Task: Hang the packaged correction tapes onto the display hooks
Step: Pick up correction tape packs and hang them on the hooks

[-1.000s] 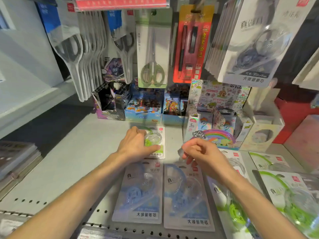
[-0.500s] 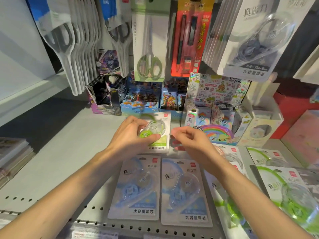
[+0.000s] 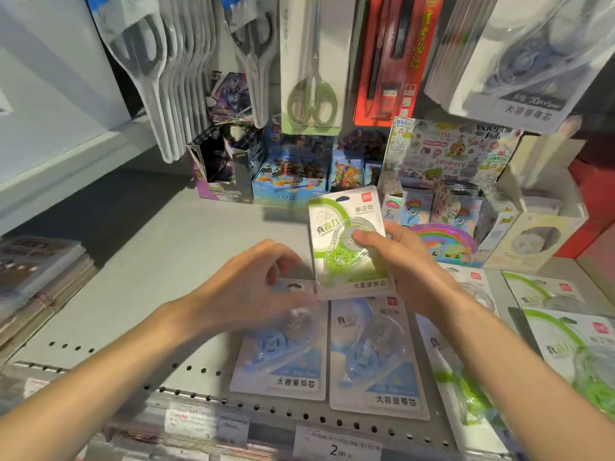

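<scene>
Green pack has passed from the left hand into the right hand's grip, lifted; left reaches, fingers loose, toward the blue pack below.

right hand pinching a green correction tape pack above the shelf — left hand curled over a blue pack

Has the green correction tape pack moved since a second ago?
Yes. The green correction tape pack has come up off the shelf and moved right, toward the rainbow box, now in the right hand.
</scene>
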The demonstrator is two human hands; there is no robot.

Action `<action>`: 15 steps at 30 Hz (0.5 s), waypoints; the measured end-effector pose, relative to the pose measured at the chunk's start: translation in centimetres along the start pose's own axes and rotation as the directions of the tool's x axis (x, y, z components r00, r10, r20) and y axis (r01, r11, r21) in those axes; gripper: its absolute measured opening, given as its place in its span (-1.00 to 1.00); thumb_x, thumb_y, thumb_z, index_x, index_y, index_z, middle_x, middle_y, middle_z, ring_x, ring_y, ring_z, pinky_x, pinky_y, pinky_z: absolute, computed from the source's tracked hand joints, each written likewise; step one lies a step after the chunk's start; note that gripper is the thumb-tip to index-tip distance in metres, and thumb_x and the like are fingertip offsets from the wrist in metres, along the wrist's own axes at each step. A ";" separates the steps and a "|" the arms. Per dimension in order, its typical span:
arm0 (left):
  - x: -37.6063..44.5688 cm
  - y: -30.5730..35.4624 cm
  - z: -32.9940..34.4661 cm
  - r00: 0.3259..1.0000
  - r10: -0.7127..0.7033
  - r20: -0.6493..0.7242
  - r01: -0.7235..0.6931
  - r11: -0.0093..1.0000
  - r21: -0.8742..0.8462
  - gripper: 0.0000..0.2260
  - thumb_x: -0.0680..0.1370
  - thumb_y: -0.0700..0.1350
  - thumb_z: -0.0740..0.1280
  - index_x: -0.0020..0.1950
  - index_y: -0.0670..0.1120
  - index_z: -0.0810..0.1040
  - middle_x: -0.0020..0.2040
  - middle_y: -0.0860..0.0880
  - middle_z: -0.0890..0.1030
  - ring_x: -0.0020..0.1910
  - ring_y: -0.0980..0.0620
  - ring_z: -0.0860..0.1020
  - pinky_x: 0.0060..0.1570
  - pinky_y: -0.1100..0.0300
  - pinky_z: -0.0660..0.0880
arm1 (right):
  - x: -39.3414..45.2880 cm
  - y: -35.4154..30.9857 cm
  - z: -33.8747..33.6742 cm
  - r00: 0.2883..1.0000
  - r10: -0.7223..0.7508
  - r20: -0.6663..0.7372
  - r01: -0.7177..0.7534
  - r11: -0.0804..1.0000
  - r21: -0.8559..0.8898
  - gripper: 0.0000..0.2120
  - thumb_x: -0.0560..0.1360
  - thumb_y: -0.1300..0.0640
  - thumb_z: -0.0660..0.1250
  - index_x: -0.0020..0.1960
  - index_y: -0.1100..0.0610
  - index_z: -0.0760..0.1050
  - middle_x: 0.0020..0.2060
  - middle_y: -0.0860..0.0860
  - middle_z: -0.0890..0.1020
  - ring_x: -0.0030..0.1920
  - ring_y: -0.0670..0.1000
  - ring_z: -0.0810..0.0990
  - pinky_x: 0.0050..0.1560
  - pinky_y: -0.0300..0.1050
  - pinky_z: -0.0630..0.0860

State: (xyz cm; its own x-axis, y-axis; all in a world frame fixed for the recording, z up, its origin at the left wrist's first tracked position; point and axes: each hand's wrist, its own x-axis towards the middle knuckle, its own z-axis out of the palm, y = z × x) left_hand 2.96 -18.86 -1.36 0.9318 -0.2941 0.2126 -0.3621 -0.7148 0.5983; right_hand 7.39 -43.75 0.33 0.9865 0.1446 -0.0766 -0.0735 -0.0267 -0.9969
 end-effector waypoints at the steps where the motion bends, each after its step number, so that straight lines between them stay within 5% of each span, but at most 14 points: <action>1: -0.5 -0.2 0.0 0.997 -0.022 0.073 0.019 0.999 0.041 -0.45 0.24 0.52 0.42 0.10 0.27 0.49 -0.03 0.24 0.52 -0.07 0.23 0.51 -0.15 0.36 0.45 | -0.1 0.1 -0.4 1.000 -0.001 0.004 0.001 1.000 -0.007 -0.90 0.59 0.12 0.44 0.06 -0.04 0.56 -0.22 -0.30 0.75 -0.15 -0.27 0.73 -0.21 -0.40 0.56; 5: -1.4 -0.7 0.2 0.963 -0.063 0.263 0.019 0.986 0.165 -0.28 0.16 0.61 0.38 0.18 0.24 0.46 0.01 0.27 0.46 -0.01 0.28 0.47 -0.07 0.35 0.42 | -0.3 0.1 -0.6 0.999 0.034 -0.013 -0.035 0.999 -0.032 -0.74 0.58 0.13 0.44 0.26 0.09 0.60 0.06 -0.03 0.78 0.07 -0.02 0.74 -0.04 -0.20 0.53; 9: -0.6 -1.1 -0.1 0.989 -0.013 0.149 -0.005 0.993 0.120 -0.37 0.27 0.46 0.41 0.18 0.10 0.58 -0.05 0.20 0.53 -0.07 0.19 0.52 -0.11 0.33 0.47 | 0.0 0.2 -0.7 0.998 0.051 -0.042 -0.052 0.998 -0.035 -0.73 0.57 0.13 0.45 0.25 0.10 0.60 0.07 0.03 0.77 0.03 0.02 0.74 -0.01 -0.09 0.57; 12: -0.1 -1.5 -0.4 0.997 -0.018 0.072 0.004 0.982 0.191 -0.38 0.30 0.49 0.33 0.12 0.06 0.60 -0.05 0.15 0.54 -0.11 0.12 0.53 -0.08 0.08 0.56 | 0.0 0.3 -0.8 0.997 0.052 -0.057 -0.054 0.998 -0.022 -0.75 0.56 0.14 0.46 0.23 0.07 0.61 0.05 0.03 0.78 0.07 0.08 0.75 0.13 0.08 0.64; 15: -0.2 -2.0 -0.3 0.997 -0.066 0.041 0.052 0.960 0.275 -0.31 0.25 0.56 0.29 0.06 0.03 0.60 -0.07 0.14 0.50 -0.10 0.08 0.51 -0.11 -0.02 0.57 | -0.1 0.3 -1.0 0.998 0.041 -0.053 -0.042 0.999 -0.014 -0.83 0.56 0.15 0.46 0.13 0.01 0.62 -0.02 -0.06 0.79 -0.05 -0.07 0.76 -0.03 -0.10 0.63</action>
State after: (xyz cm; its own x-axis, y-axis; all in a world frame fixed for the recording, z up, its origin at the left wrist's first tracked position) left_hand 3.54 -17.23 -2.37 0.9520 -0.2720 0.1405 -0.3054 -0.8763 0.3727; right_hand 7.41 -44.76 0.06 0.9890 0.0908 -0.1167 -0.1127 -0.0471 -0.9925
